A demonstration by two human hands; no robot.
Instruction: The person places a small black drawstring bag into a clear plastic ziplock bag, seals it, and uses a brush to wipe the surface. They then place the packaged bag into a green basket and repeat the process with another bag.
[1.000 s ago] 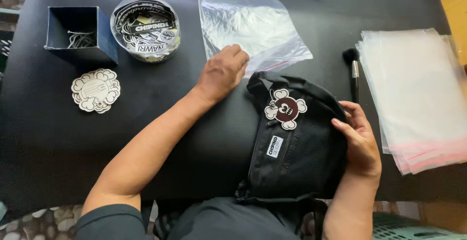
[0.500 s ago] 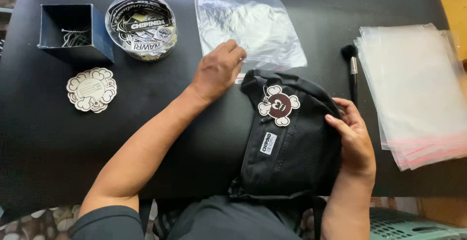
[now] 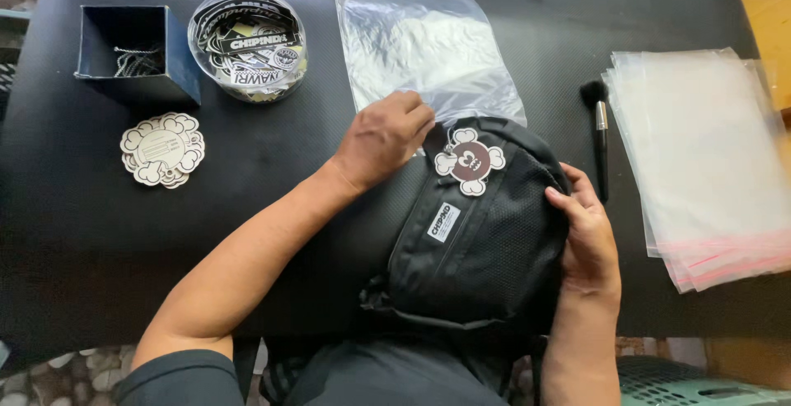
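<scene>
Change: left hand (image 3: pixel 386 136) has crept from the clear bag (image 3: pixel 424 48) mouth to the black pack (image 3: pixel 478 233) top edge, fingers curled on both; bagging looks imminent
Right hand (image 3: pixel 587 237): open, flat against pack side
Pack: on counter (image 3: pixel 272 167), near edge

Left hand (image 3: pixel 386 138) pinches clear bag (image 3: pixel 420 48); right hand (image 3: pixel 587 237) steadies black pouch (image 3: pixel 482 241).

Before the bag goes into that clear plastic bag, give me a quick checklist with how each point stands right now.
1. Left hand at the near edge of the clear plastic bag: ok.
2. Right hand on the black bag: ok.
3. Plastic bag's mouth open: cannot tell.
4. Flower-shaped tag lying on top of the black bag: ok.
5. Brush clear of both bags: ok.
</scene>
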